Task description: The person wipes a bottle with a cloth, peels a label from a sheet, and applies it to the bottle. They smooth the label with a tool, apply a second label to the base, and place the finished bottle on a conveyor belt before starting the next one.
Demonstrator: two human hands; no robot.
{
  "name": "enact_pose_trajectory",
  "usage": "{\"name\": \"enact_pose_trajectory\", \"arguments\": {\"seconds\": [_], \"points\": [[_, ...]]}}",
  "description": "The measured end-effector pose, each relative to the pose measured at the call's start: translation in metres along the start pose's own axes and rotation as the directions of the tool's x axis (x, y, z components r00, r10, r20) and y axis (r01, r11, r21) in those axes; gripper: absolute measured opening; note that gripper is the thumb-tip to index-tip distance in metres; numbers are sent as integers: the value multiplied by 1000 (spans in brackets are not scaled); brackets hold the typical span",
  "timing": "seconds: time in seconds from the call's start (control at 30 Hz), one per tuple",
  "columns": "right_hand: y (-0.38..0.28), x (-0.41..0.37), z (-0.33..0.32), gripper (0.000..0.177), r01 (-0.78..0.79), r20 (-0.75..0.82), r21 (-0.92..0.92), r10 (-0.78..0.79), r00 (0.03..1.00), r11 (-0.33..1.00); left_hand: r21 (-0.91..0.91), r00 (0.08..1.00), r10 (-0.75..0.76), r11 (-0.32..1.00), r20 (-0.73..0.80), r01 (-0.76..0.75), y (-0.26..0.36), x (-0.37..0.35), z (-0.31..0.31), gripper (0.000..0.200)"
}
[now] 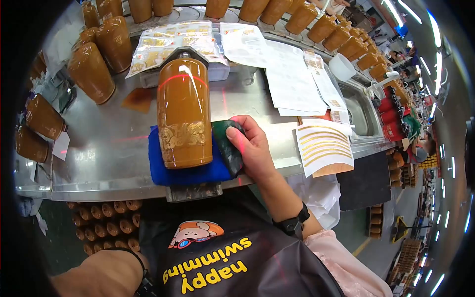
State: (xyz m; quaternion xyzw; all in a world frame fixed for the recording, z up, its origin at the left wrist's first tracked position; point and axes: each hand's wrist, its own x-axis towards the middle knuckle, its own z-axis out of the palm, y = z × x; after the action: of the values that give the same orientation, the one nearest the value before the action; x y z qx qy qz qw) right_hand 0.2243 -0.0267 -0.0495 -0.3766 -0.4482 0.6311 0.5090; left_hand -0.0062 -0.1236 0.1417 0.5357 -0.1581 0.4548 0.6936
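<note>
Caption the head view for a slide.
Right hand holds a green sponge against a brown jar lying on a blue cloth.

The only words legible in the head view run across the black apron [277, 267] worn by the person at the counter [109, 148]: "happy swimming", in bold yellow lower-case letters. From the wearer's viewpoint they read upside down, with "swimming" nearer the counter and "happy" below it. A cartoon figure in an orange cap [195, 233] sits just above the lettering. On the counter, clear packets of gold decals [173, 39] and white printed sheets [292, 79] carry print too small to read. The brown jar [184, 99] bears a gold ornamental band [183, 134], and a white sheet [324, 146] holds curved gold strips; no letters can be made out on either.
</note>
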Motion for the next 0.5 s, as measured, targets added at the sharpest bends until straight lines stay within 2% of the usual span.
{"name": "enact_pose_trajectory", "arguments": {"seconds": [0.5], "points": [[-3,-2,4,14,-3,-12,31,4,1000,1000,75,1000,7,997,-6,-7,-2,-2,2,15]]}}
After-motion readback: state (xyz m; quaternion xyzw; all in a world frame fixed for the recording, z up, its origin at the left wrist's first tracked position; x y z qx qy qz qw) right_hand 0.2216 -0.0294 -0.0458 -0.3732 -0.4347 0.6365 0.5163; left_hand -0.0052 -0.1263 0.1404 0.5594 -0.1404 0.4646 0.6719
